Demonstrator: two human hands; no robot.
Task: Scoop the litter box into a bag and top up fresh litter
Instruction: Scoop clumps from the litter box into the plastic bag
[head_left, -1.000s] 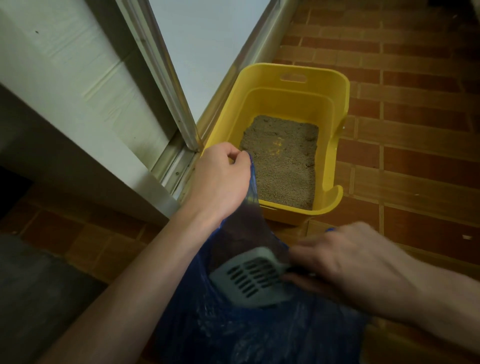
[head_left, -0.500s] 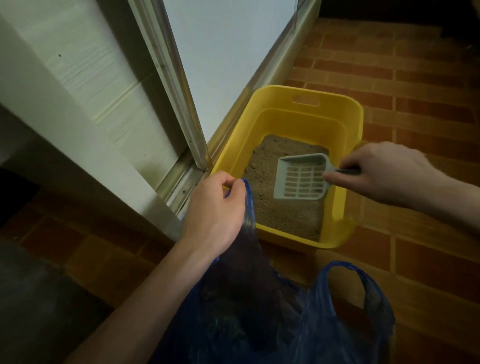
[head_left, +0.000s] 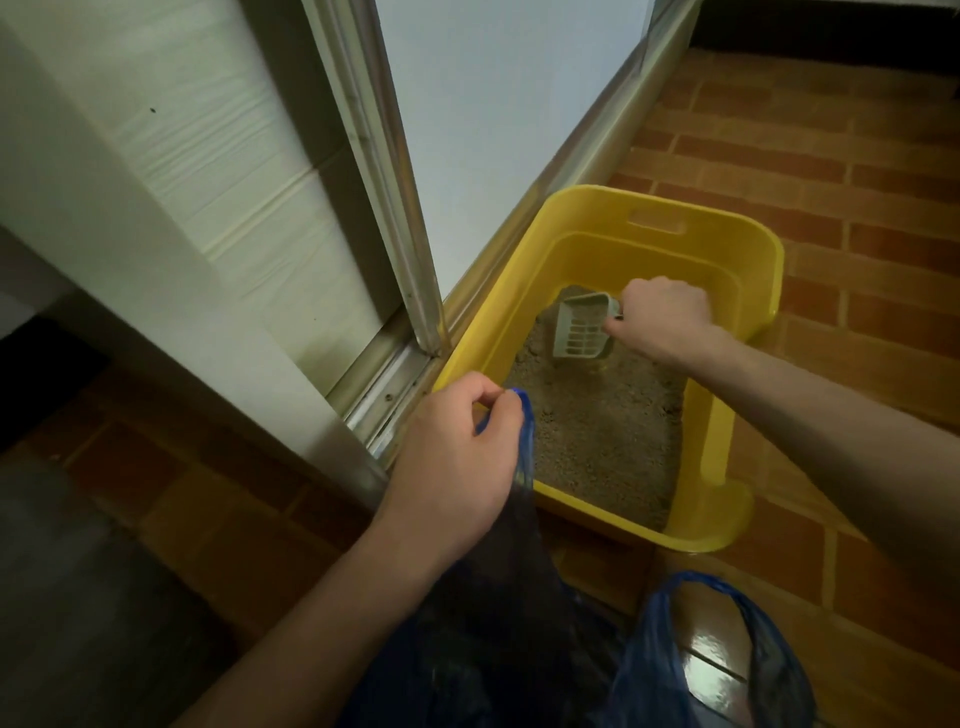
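1. My left hand (head_left: 457, 457) is pinching the blue bag (head_left: 524, 613) handle at six o'clock; my right hand (head_left: 662, 319) is gripping the scoop (head_left: 582, 332).
2. The scoop is digging into litter at the yellow litter box's (head_left: 727, 249) twelve o'clock end.
3. Scooping is underway; next I'm needing a level lift bagward.

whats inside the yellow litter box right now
Grey-brown litter covers the floor of the yellow litter box. The right hand holds a slotted scoop in it. Anything buried stays hidden.
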